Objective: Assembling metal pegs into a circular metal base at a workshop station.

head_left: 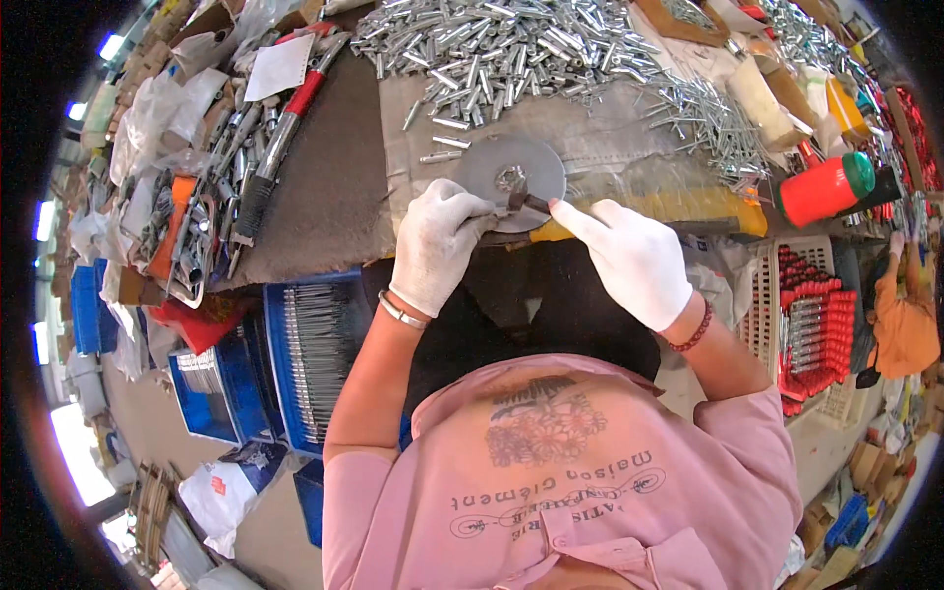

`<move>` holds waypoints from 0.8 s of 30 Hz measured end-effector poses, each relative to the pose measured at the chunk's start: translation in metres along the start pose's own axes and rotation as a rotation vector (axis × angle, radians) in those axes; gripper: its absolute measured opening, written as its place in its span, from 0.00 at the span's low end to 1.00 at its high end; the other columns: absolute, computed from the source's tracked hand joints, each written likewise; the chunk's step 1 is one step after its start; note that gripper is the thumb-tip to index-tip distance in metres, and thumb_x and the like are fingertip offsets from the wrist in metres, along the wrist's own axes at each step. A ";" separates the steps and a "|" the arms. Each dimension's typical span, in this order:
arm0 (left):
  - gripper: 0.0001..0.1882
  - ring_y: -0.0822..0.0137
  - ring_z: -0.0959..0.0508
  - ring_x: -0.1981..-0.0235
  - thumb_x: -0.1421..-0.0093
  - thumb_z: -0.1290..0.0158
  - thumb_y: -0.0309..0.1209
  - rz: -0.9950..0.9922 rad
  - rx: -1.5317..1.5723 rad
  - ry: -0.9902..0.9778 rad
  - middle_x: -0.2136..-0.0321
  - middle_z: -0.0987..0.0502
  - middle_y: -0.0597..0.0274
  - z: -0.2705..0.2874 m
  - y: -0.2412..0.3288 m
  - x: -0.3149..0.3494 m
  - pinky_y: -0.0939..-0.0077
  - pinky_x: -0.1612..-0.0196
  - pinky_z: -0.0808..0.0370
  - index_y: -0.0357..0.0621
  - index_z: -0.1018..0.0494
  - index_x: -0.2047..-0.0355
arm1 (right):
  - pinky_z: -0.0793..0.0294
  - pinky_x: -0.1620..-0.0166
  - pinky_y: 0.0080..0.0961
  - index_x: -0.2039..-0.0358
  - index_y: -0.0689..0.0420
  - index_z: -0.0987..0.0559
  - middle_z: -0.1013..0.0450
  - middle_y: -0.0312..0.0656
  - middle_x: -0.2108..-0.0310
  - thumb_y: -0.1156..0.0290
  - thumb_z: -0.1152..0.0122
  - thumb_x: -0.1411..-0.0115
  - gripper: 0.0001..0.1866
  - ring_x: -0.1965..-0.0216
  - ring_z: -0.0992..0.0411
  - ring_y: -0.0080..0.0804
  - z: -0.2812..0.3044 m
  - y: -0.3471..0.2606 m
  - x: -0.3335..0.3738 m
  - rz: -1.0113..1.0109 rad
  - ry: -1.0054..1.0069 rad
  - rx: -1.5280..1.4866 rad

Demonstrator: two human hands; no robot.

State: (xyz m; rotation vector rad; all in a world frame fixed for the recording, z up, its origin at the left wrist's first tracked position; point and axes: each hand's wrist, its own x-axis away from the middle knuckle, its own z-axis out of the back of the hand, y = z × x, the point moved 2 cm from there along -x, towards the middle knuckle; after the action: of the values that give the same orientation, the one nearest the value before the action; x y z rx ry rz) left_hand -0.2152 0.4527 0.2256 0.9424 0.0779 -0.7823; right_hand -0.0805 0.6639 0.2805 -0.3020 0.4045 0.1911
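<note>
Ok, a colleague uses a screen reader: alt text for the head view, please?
A white-gloved left hand and right hand handle a small dark object over a grey disc at a workbench, with a pile of shiny metal parts beyond.

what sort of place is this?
Probably a hand-tool or hardware assembly workshop: loose metal parts are heaped on the workbench, rods lie in rows in a blue bin, and red-and-silver pieces fill a pale basket.

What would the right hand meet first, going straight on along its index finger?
Probably the narrow dark piece at the tip of the white-gloved right hand, then the round grey metal disc; depth between them is unclear from this view.
</note>
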 end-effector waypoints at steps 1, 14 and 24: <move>0.06 0.51 0.20 0.65 0.47 0.32 0.26 -0.008 -0.017 -0.005 0.70 0.22 0.55 0.001 0.002 0.000 0.60 0.62 0.23 0.43 0.17 0.69 | 0.23 0.70 0.34 0.42 0.43 0.19 0.30 0.37 0.71 0.77 0.42 0.40 0.26 0.72 0.24 0.37 0.003 0.002 0.002 -0.013 -0.019 0.015; 0.06 0.53 0.20 0.65 0.48 0.31 0.26 0.040 0.006 -0.013 0.71 0.22 0.57 0.003 0.004 -0.001 0.61 0.61 0.24 0.44 0.16 0.69 | 0.19 0.59 0.41 0.41 0.47 0.20 0.25 0.46 0.62 0.74 0.38 0.36 0.22 0.62 0.22 0.52 -0.013 0.017 -0.007 -0.153 0.034 -0.371; 0.09 0.55 0.20 0.64 0.50 0.30 0.25 0.096 0.100 -0.047 0.69 0.21 0.58 0.000 -0.005 0.004 0.64 0.59 0.24 0.44 0.14 0.67 | 0.22 0.58 0.41 0.66 0.52 0.20 0.25 0.42 0.67 0.66 0.30 0.41 0.07 0.62 0.22 0.45 -0.031 0.004 -0.016 -0.122 -0.110 -0.012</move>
State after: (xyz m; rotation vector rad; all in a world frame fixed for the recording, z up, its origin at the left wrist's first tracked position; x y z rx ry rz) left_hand -0.2161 0.4487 0.2206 1.0149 -0.0477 -0.7238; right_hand -0.1071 0.6557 0.2589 -0.3259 0.2753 0.0898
